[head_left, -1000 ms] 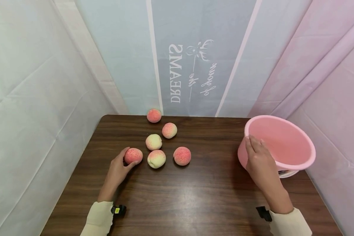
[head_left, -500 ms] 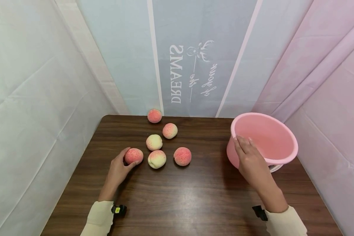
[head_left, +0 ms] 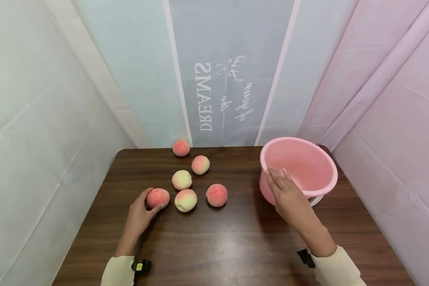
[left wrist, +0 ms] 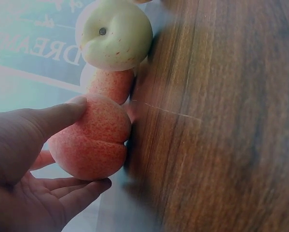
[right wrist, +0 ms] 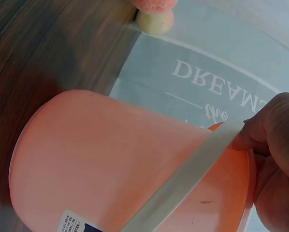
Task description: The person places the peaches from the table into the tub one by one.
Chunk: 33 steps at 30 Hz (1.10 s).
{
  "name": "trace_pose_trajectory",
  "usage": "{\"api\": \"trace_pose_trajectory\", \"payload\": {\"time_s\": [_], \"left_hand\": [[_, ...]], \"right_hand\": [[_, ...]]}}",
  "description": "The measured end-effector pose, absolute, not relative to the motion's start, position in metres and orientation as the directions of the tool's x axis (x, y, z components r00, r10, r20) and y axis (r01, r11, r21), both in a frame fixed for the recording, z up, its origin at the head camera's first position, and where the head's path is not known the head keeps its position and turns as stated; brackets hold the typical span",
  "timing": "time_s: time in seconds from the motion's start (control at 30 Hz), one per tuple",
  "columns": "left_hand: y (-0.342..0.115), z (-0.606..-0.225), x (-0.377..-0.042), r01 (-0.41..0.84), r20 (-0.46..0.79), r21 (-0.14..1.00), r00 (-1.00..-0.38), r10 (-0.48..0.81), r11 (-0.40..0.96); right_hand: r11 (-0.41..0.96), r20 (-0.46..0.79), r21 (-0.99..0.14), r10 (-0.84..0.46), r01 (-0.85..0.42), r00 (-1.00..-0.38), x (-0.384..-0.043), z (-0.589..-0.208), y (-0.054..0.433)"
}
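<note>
My left hand [head_left: 140,212] holds a red peach [head_left: 158,198] at the left of the table, thumb on one side and fingers on the other. The left wrist view gives a closer look at this peach [left wrist: 93,145], its crease facing the table. At the right, my right hand [head_left: 289,198] grips the near left rim of a pink bucket [head_left: 266,190]. In the right wrist view, thumb and fingers pinch the bucket rim beside its white handle [right wrist: 183,181]. Right of the held peach lie a pale peach [head_left: 186,200], another pale peach [head_left: 182,180] and a red peach [head_left: 217,195].
Toward the back edge of the dark wooden table [head_left: 214,246] lie a pink-and-cream peach [head_left: 200,165] and a red peach [head_left: 181,147]. A grey printed curtain [head_left: 228,35] hangs behind the table, with pale cloth at both sides.
My right hand has brought the pink bucket leftward, closer to the peaches. The left hand keeps its hold on the red peach. The head view has shifted slightly.
</note>
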<state>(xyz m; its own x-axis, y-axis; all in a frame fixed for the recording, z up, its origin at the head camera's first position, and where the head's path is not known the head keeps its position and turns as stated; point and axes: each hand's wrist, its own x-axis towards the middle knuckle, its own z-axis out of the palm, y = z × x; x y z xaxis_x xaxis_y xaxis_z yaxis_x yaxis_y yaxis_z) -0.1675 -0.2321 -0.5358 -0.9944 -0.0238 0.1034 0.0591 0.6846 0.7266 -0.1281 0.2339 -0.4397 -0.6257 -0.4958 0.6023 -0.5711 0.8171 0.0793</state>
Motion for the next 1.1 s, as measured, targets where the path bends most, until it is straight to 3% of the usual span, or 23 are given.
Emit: {"api": "trace_pose_trajectory", "payload": {"time_s": [0.6, 0.83, 1.1], "left_hand": [[-0.231, -0.541, -0.168, 0.066, 0.117, 0.730, -0.993, -0.029, 0.680], [-0.232, -0.544, -0.168, 0.055, 0.098, 0.727, -0.995, -0.025, 0.684], [-0.229, -0.543, -0.168, 0.057, 0.106, 0.724, -0.994, -0.029, 0.688]], "right_hand": [[0.839, 0.644, 0.118, -0.472, -0.531, -0.602, -0.117, -0.448, 0.241], [0.834, 0.628, 0.073, -0.464, -0.546, -0.625, -0.116, -0.451, 0.246], [0.819, 0.640, 0.069, -0.474, -0.569, -0.605, -0.121, -0.451, 0.245]]}}
